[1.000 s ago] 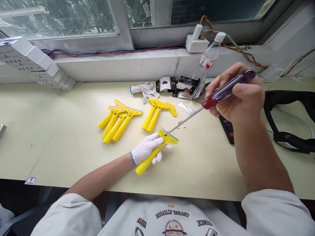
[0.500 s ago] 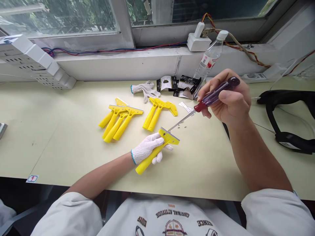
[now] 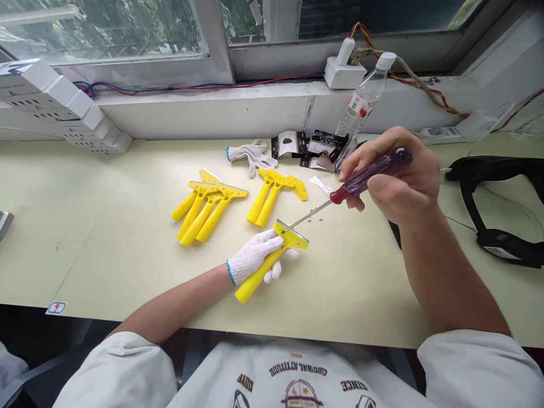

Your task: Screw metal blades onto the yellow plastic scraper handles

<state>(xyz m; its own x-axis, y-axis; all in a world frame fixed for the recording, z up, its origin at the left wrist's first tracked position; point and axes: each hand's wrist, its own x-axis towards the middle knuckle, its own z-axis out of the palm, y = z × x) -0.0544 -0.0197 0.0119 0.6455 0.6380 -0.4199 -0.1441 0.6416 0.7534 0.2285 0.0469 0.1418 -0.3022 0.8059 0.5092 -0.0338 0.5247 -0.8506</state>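
In a white knit glove, my left hand (image 3: 255, 255) is closed around a yellow scraper (image 3: 260, 277) with a metal blade along its head. My bare right hand (image 3: 402, 175) grips a screwdriver (image 3: 369, 173) with a purple handle and red collar. Its tip meets the scraper's head near the left screw; a second screw shows at the right. Several yellow scrapers with blades (image 3: 208, 212) lie overlapping to the left. Beyond the held one are yellow scraper bodies (image 3: 274, 195). Tiny screws (image 3: 314, 212) and thin metal blades (image 3: 322, 186) lie near the screwdriver shaft.
A spare white glove (image 3: 254, 156) and black packaging cards (image 3: 321, 148) lie at the back. Behind my right hand stands a plastic bottle (image 3: 361, 105). A black strapped device (image 3: 501, 209) sits at the right; white boxes (image 3: 72, 110) are stacked at the far left.
The screwdriver handle and my right hand have lowered slightly, with the shaft lying at a flatter angle. Its tip stays at the scraper's left screw; my left hand has hardly moved.
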